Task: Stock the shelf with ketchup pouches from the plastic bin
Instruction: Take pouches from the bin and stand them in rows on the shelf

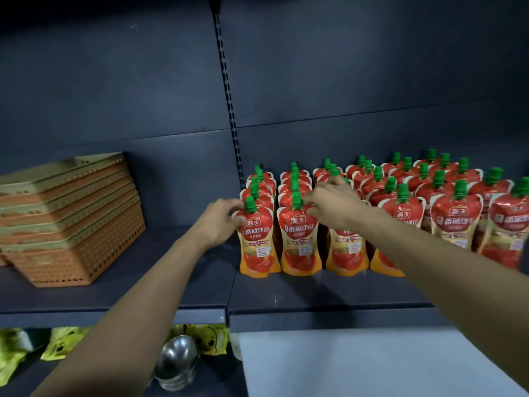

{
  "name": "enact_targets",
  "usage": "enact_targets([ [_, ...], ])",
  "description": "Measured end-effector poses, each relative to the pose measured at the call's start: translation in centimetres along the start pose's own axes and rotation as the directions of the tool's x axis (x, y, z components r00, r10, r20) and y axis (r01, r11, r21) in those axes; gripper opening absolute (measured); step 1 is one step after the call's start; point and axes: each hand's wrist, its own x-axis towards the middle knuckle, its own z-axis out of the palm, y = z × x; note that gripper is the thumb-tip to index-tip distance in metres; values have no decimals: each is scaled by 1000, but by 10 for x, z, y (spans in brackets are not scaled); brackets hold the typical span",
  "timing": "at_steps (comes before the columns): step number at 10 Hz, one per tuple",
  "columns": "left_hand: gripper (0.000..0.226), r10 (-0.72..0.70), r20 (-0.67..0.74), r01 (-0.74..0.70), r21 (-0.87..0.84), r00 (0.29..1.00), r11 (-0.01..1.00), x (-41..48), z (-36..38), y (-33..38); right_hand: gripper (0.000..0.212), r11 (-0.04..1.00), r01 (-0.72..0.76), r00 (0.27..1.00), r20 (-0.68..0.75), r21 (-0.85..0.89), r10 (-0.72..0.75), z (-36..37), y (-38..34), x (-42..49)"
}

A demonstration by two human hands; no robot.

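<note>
Several red and orange ketchup pouches with green caps stand in rows on the dark shelf (315,293). My left hand (219,222) grips the upper left side of the front left pouch (257,239), fingers curled near its cap. My right hand (332,206) reaches over the third column, its fingers curled at the right shoulder of the second front pouch (300,239) and covering the top of the third front pouch (346,250). Whether it pinches a pouch is unclear. The plastic bin is not in view.
A stack of orange and beige perforated baskets (71,219) sits on the shelf at the left. Below the shelf lie yellow packets (61,342) and steel bowls (177,359). A white surface (372,362) fills the lower right. More pouches (455,216) crowd the right.
</note>
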Motion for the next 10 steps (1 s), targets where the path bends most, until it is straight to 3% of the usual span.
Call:
enact_targets([
  [1,14,-19,-5,18,-54,1000,998,5,2,-7,16,998,-16,1000,6,68,16,4,5,2],
  [4,17,14,-21,-15,-64,1000,998,13,3,-12,21,991,-11,1000,26,136,8,7,15,5],
  [7,18,19,-23,-21,-83,1000,996,10,5,-8,13,994,-9,999,38,113,5,3,10,2],
  [8,22,34,-11,-35,-70,999,997,8,3,-1,16,999,-35,999,25,29,34,2,5,-2],
  [9,32,1,-3,-1,-59,1000,998,9,2,1,39,997,-68,998,11,-42,68,-1,1,-9],
  [10,54,-4,-12,4,5,1000,1000,2,2,8,48,997,-50,996,-82,-53,46,-1,2,-20],
])
